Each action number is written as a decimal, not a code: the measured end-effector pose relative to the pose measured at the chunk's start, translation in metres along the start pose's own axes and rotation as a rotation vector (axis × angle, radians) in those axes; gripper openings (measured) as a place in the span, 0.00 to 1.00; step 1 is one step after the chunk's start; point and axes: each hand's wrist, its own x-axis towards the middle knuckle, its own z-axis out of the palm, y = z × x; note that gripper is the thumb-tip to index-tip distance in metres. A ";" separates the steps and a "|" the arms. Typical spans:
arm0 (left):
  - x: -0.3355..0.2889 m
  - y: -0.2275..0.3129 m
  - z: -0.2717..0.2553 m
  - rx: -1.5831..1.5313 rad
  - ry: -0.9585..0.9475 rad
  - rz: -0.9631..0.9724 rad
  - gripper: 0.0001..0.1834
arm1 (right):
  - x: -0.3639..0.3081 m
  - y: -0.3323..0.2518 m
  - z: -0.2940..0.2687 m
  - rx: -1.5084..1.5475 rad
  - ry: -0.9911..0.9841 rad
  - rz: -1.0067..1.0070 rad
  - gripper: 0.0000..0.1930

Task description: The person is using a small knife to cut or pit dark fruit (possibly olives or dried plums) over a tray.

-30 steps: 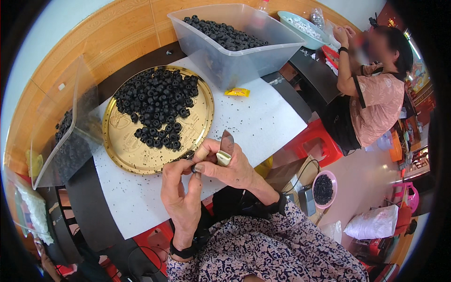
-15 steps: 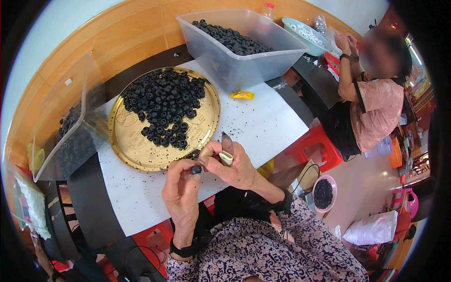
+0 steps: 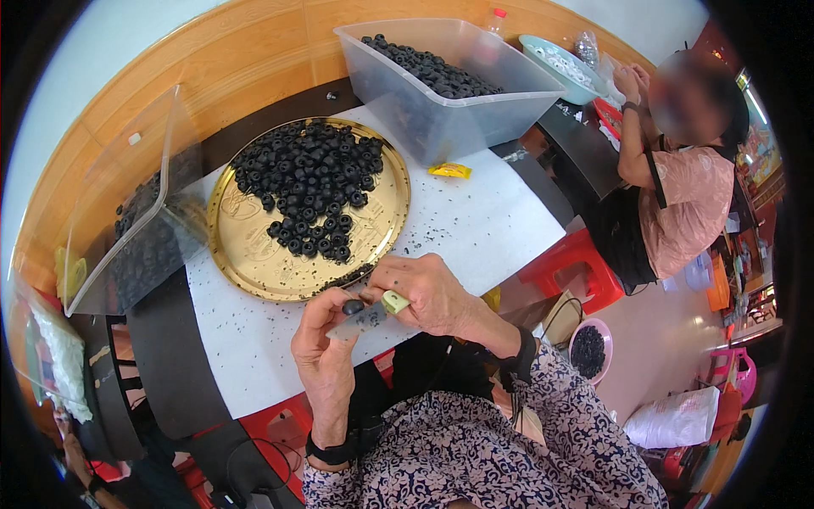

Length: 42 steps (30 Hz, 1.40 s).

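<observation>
Between the thumb and fingertips of my left hand (image 3: 324, 343) is a small black ring-shaped part (image 3: 353, 307). My right hand (image 3: 432, 297) is closed round a short knife (image 3: 394, 302) with a pale green handle. Its flat blade, speckled with black crumbs, lies across toward my left thumb, right by the part; whether the edge touches it I cannot tell. Just beyond both hands sits a round gold tray (image 3: 246, 254), heaped at its far side with many like black parts (image 3: 309, 170). Black crumbs are scattered along the near rim.
White sheet (image 3: 475, 220) with black crumbs covers the dark table; a yellow wrapper (image 3: 449, 171) lies on it. Clear bins of black parts stand at left (image 3: 127, 254) and back (image 3: 458, 119). A co-worker (image 3: 687, 195) sits at right, near a red stool (image 3: 585, 276) and pink basin (image 3: 604, 373).
The knife blade, upright before, has swung down and left toward the black part. My right hand has turned with it, while my left hand keeps its hold. The whole view has shifted slightly.
</observation>
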 end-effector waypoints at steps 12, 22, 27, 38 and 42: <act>0.002 0.003 0.001 -0.062 -0.024 -0.060 0.12 | 0.001 -0.003 0.002 -0.089 -0.001 0.002 0.05; 0.002 0.003 0.001 -0.049 -0.031 -0.064 0.14 | 0.002 -0.001 0.003 -0.127 -0.006 -0.008 0.09; 0.001 0.003 0.001 -0.058 -0.016 -0.078 0.12 | 0.002 -0.002 0.005 -0.123 -0.014 0.023 0.08; -0.001 0.011 0.000 -0.155 -0.195 -0.066 0.12 | 0.002 0.007 0.001 0.106 0.104 0.154 0.06; 0.000 0.006 -0.003 -0.185 -0.169 -0.099 0.12 | -0.006 0.001 0.004 0.573 0.078 0.201 0.08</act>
